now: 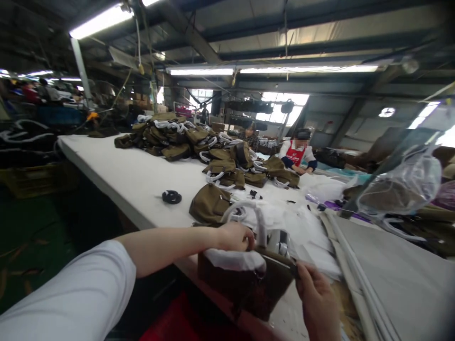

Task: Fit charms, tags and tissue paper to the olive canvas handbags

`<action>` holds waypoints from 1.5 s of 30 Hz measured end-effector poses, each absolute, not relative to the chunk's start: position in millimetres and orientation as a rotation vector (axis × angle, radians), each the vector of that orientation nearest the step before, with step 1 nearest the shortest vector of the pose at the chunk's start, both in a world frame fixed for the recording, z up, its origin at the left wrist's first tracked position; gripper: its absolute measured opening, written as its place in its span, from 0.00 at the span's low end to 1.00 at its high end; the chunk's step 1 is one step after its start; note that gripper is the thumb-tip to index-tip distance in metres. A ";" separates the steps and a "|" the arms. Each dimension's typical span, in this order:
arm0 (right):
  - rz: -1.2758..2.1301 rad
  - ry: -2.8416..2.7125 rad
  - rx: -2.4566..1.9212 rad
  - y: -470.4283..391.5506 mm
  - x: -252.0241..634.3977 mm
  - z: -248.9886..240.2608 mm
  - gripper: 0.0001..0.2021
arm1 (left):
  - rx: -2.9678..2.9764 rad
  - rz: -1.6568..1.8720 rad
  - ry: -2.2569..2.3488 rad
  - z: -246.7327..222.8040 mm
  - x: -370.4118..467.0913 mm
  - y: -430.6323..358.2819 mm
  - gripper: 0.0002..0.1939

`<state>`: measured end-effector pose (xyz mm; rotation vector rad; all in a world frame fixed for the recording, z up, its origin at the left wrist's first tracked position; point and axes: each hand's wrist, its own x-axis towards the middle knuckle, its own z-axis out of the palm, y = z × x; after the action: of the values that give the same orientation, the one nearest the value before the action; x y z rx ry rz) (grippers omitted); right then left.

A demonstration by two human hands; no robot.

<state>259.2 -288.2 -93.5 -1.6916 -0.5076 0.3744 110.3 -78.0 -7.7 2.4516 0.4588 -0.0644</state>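
A dark olive handbag (pixel 249 284) with white-wrapped handles stands at the near edge of the white table. My left hand (pixel 236 236) reaches over its front handle to the bag's top opening; its fingers are curled, and what they hold is hidden. On the right, my right hand (pixel 316 289) pinches the top corner of the bag between thumb and fingers. Just behind stands another olive bag (pixel 210 203), touching or close to the first one.
A large pile of olive bags (pixel 177 137) covers the back of the table (pixel 106 166). A black coiled strap (pixel 171 197) lies left of centre. White wrapping sheets (pixel 313 237) spread to the right, below a clear plastic bag (pixel 401 184). A person (pixel 296 154) works across the table.
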 end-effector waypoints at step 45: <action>0.598 -1.026 -1.678 -231.4 228.6 -52.4 0.25 | 2.333 0.377 0.202 10.1 67.8 -28.8 0.17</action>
<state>228.6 -231.4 -52.4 -1.6776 -1.0256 0.5982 67.8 -28.8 10.1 2.3329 0.2023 0.3772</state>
